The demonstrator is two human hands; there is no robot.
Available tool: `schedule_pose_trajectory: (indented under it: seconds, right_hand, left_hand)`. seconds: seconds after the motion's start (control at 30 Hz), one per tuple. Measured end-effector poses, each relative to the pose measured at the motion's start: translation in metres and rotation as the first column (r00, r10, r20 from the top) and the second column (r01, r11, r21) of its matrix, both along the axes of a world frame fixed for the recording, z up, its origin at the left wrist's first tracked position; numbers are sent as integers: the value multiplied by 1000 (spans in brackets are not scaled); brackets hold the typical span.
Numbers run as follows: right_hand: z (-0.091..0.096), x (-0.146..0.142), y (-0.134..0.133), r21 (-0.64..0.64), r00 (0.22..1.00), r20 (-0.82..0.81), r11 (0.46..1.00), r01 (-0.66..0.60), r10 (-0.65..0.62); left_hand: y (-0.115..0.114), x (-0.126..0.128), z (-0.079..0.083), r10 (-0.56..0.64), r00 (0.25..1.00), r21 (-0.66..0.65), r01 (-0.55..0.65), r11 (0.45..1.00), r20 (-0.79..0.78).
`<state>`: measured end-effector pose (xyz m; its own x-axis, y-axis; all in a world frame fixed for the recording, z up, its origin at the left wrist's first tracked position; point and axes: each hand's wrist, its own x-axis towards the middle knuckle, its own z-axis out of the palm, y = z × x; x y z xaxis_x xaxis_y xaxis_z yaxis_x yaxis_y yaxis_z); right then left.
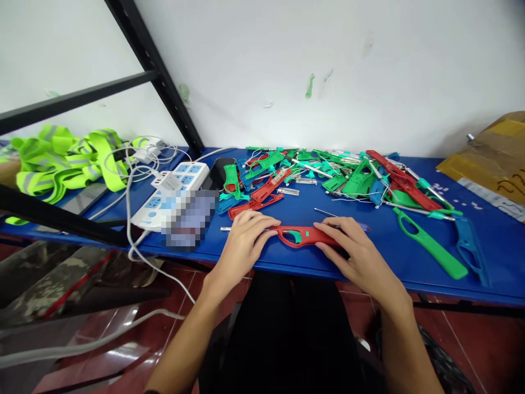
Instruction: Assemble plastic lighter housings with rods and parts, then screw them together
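Note:
A red plastic lighter shell (pixel 301 236) with a green trigger lies flat near the front edge of the blue table (pixel 353 205). My left hand (pixel 245 241) presses on its left end, fingers curled over it. My right hand (pixel 353 249) covers its right end, fingers pressed down on it. A thin metal tube sticks out to the left of my left hand.
A heap of red, green and blue lighter shells (pixel 328 172) with metal tubes lies behind. A green shell (pixel 430 246) and a blue one (pixel 471 249) lie at right. A white power strip (pixel 172 191), cables, a phone (pixel 219 172), yellow vests (pixel 65 161), a black rack and a cardboard box (pixel 492 158) surround.

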<state>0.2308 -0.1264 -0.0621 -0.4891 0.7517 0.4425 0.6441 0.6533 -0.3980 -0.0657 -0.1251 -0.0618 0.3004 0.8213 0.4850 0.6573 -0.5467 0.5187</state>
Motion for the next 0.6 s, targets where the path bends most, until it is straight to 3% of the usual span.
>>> schedule_pose_trajectory:
  seconds: [0.6]
  right_hand:
    - [-1, -3, -4, 17, 998, 53, 999, 29, -29]
  left_hand:
    - [3, 1, -5, -56, 998, -12, 56, 998, 5]
